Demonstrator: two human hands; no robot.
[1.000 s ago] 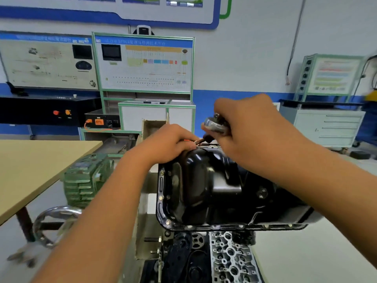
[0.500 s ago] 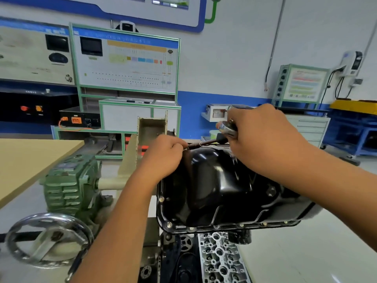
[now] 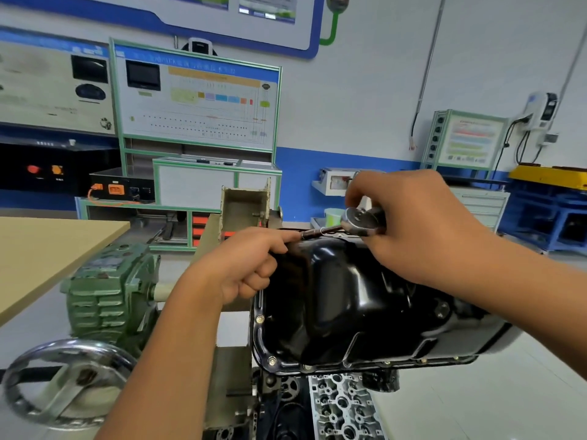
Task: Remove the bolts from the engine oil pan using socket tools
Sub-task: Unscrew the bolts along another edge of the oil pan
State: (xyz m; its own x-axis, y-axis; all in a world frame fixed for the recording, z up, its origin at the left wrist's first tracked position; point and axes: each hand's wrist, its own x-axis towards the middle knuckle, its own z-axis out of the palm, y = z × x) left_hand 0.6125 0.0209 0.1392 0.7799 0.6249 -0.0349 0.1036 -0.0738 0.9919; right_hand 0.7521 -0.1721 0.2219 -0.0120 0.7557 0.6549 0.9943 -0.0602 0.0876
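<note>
A glossy black oil pan faces me on an engine held in a stand. Bolts sit along its left and bottom flange. My right hand grips the round chrome head of a ratchet above the pan's top edge. A thin dark extension bar runs from the ratchet head to the left. My left hand is closed around the far end of that bar at the pan's upper left corner. The socket and the bolt under it are hidden by my left fingers.
A green gearbox with a chrome handwheel stands at the left of the engine stand. A wooden table lies further left. A cylinder head shows below the pan. Training boards and cabinets line the back wall.
The view has swung to the right and closer, so the pan looks larger. My right hand with the ratchet head has moved to the right, and more of the extension bar shows between my hands.
</note>
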